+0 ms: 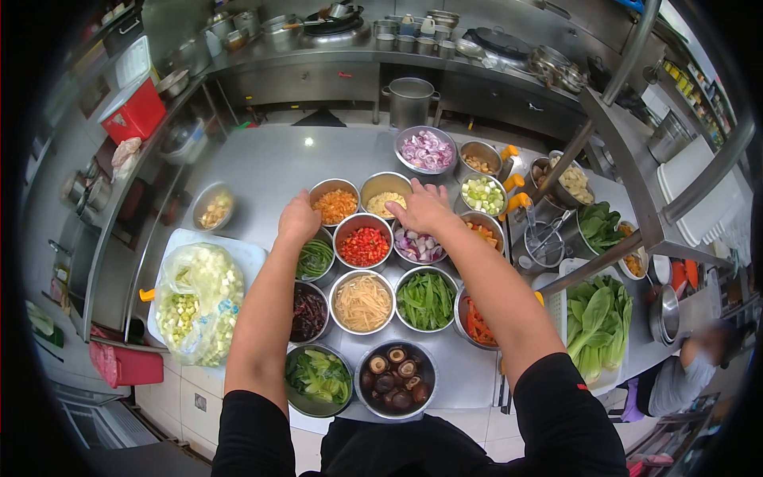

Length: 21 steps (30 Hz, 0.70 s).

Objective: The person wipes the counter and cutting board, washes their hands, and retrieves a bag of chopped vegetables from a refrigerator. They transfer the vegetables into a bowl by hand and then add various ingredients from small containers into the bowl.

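My left hand [300, 213] rests against the left rim of a metal bowl of chopped orange carrot [335, 206], fingers extended. My right hand [425, 205] is at the right rim of a bowl of minced garlic [385, 204], fingers spread and thumb over the rim. These two bowls stand side by side. Just in front are a bowl of chopped red chili [363, 246] and a bowl of cut purple onion [419, 246], the latter partly under my right wrist. Beside my left forearm is a bowl of green strips [315, 259]. Neither hand lifts anything.
Closer to me stand bowls of pale shreds [362, 303], green leaves [427, 299] and mushrooms [396, 380]. A bag of cut vegetables [199, 306] lies on a white board at left. A metal post [572, 151] rises at right. Another person [691, 366] is at far right.
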Motion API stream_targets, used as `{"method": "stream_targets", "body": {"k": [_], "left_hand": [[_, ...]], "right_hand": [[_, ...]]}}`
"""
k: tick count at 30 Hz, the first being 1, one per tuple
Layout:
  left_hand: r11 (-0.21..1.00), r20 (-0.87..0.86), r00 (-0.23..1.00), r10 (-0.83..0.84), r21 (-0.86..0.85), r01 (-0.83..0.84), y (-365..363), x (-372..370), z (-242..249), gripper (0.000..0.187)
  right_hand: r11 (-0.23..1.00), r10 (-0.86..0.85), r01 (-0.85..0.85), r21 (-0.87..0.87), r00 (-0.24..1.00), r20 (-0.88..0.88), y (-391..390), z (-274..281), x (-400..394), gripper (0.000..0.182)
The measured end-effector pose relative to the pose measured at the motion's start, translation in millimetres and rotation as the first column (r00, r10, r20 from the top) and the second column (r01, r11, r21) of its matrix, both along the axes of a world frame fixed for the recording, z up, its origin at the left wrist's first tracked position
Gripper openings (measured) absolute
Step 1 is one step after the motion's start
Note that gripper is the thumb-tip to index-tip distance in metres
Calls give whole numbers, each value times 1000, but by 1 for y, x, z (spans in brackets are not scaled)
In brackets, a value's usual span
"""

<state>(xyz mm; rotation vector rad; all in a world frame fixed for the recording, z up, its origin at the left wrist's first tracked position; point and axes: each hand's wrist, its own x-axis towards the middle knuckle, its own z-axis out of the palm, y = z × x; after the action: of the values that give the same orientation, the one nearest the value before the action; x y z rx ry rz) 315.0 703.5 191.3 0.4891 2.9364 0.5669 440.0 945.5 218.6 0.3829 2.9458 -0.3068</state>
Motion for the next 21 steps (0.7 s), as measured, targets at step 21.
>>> {"method": "stream_targets", "body": {"k": [21], "left_hand": [[994,-29,998,-56,92,59,-12,-22,-16,42]], "right_hand": [[999,-29,30,-39,999,23,-4,-10,-1,76]]}}
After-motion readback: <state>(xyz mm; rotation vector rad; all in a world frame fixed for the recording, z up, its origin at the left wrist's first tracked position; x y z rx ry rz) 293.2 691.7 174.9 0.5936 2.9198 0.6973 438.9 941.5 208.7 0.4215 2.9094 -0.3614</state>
